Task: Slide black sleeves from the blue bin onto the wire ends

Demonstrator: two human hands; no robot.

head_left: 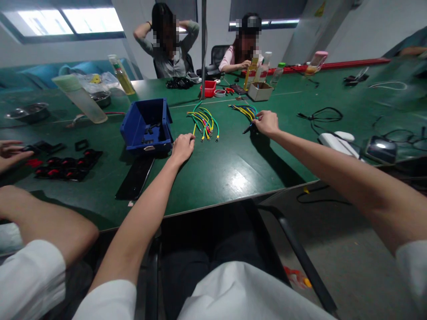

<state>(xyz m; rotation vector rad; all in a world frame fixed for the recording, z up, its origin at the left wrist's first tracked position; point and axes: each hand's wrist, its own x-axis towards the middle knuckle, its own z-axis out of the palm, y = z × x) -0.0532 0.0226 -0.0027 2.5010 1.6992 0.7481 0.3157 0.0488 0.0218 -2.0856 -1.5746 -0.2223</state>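
On the green table, my left hand (183, 148) is closed, with a short yellow length of cable rising from its fingertips. Beside it lies a loose fan of yellow, green and red cables (207, 120) with metal lugs on their ends. My right hand (267, 122) reaches farther out, its fingers pinched at the right end of a second bunch of yellow, green and blue cables (245, 111). A dark cable end (247, 129) pokes out under those fingers. The fingertips partly hide what they grip.
A blue bin (147, 126) with small black parts stands left of my left hand, a black phone (135, 178) before it. Black-and-red parts (68, 165) lie near a neighbour's hand (13, 153). A metal pole (203, 53) rises behind the cables. Two people sit opposite.
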